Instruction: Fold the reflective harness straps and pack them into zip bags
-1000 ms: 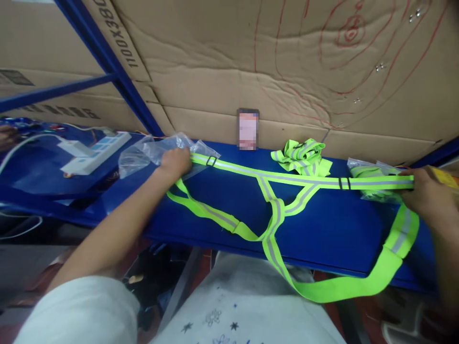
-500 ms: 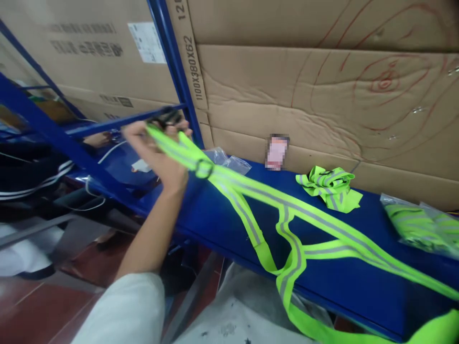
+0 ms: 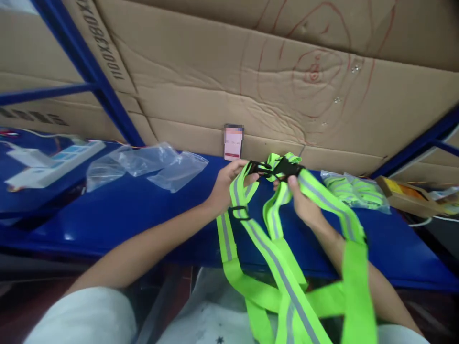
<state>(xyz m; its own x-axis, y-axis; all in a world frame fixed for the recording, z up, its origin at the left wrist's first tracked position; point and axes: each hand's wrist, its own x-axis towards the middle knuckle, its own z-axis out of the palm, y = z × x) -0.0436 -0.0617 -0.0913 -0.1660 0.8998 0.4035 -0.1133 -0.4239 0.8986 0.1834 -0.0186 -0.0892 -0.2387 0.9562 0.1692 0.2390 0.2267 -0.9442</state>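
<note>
Clear, crinkled bags (image 3: 143,165) lie on the smooth blue bench (image 3: 107,220). The left hand (image 3: 229,184) is closed around the black pronged end of the harness (image 3: 294,301), whose flat neon webbing, grey-striped, loops down over the bench's near edge. The right hand (image 3: 303,203) pinches its blocky black socket end. Farther right lie bagged straps (image 3: 355,191).

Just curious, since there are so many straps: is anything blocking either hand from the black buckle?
Nothing visible is. The left hand already holds one buckle half, and the right hand holds the other half. The crumpled green bundle lies behind them, not in the way.
</note>
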